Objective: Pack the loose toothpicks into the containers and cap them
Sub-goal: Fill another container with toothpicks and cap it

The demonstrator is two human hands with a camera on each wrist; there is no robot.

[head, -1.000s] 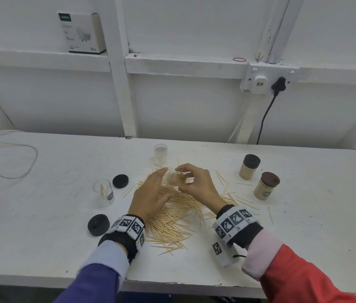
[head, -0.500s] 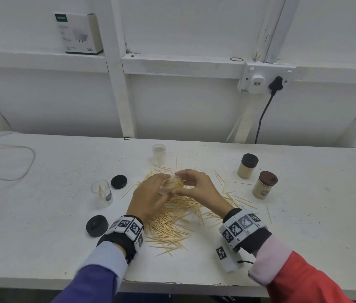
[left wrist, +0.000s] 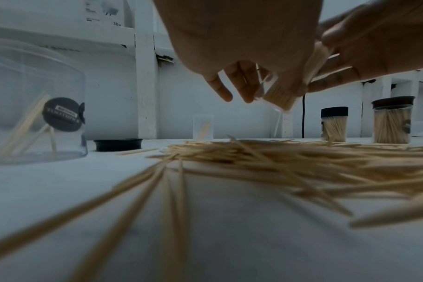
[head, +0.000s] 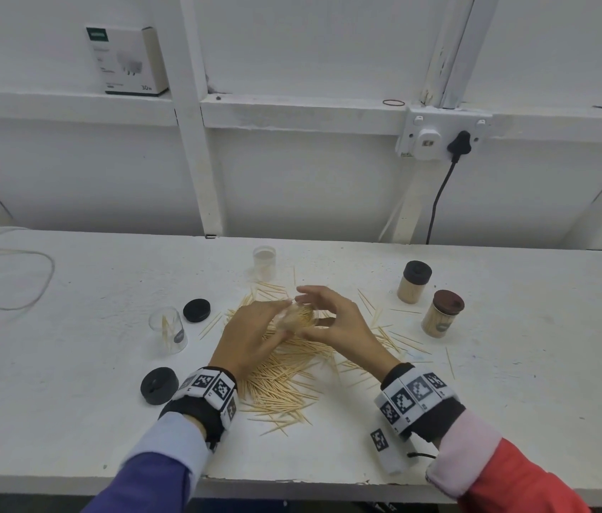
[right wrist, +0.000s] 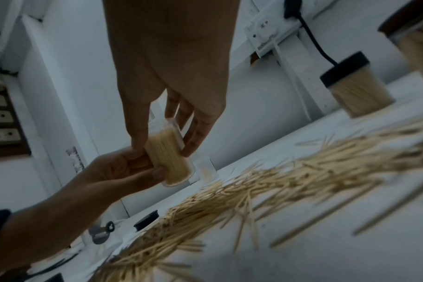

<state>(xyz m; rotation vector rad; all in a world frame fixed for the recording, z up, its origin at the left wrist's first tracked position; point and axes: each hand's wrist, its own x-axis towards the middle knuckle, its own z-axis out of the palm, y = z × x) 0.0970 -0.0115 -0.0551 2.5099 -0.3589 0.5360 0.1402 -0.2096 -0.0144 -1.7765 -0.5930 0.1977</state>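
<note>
Left hand: the left hand (head: 251, 335) is raised over the pile, thumb and fingers closed on the lower part of a clear jar (right wrist: 168, 158).
Right hand: the right hand (head: 333, 320) pinches the same jar nearer its open top, fingers (right wrist: 198, 133) loosely curved round it.
Held jar: packed with toothpicks, uncapped, tilted, held clear of the bench (head: 70, 420).
Loose toothpicks: a wide heap (head: 284, 383) lies on the bench under and in front of both hands, with strays to the right.
Other jars: one clear jar (head: 168, 329) with a few toothpicks stands to the left; a small clear one (head: 264, 261) stands behind the heap.
Full jars: two capped jars, black-lidded (head: 413, 282) and brown-lidded (head: 442, 313), stand on the right.
Loose lids: two black lids (head: 196, 310) (head: 159, 385) lie on the left.
</note>
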